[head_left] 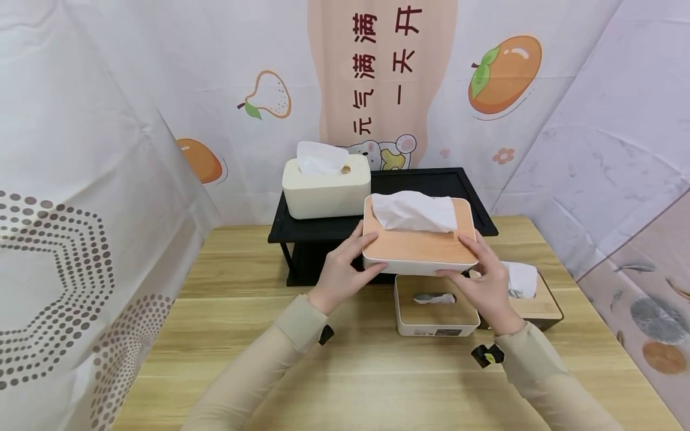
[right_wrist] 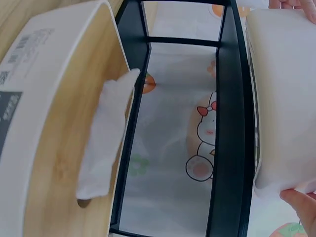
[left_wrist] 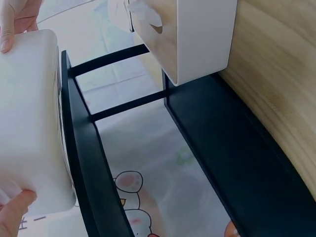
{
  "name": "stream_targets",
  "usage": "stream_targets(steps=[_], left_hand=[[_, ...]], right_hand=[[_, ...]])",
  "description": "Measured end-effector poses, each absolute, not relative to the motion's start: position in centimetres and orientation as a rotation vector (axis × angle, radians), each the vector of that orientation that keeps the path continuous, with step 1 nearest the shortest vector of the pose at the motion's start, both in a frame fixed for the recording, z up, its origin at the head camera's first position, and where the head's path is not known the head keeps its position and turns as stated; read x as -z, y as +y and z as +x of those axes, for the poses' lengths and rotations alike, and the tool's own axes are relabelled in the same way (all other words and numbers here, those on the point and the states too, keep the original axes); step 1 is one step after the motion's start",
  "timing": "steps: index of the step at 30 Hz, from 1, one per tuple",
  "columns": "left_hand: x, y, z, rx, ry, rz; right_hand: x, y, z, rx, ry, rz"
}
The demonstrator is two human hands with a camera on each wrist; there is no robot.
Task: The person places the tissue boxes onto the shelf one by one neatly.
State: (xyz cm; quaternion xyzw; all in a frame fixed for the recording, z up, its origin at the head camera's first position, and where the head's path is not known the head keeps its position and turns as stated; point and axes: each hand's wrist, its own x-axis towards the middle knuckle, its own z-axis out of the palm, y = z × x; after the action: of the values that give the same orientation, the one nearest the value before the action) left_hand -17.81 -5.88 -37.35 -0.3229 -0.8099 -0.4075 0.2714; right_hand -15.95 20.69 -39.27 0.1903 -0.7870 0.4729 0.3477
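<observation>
Both hands hold a white tissue box with a wood-grain lid, one at each end, at the front right of the black rack's upper shelf. My left hand grips its left end, thumb on the near side. At the other end my right hand has fingers on the lid and thumb on the near side. A white tissue sticks out of the lid. Both wrist views show the box's plain pale underside beside the shelf edge. Whether it touches the shelf, I cannot tell.
A cream tissue box stands on the upper shelf's left. Below the hands, a white box with a wooden top sits on the table. A dark-sided tissue box with a wooden top lies right of it, partly behind my right hand.
</observation>
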Motion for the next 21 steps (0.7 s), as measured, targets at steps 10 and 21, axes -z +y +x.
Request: stream_targets(steps=[10,21], left_hand=[[35.6,-4.2,-19.4,1.008,-2.379,-0.834],[34.6,-3.1,-22.0,0.989,-2.483,-0.819]], right_hand=[[37.9,21.8,-17.6,-1.327,-2.122,0.408],[36.7,22.8,-20.0,-1.336,-2.213,0.372]])
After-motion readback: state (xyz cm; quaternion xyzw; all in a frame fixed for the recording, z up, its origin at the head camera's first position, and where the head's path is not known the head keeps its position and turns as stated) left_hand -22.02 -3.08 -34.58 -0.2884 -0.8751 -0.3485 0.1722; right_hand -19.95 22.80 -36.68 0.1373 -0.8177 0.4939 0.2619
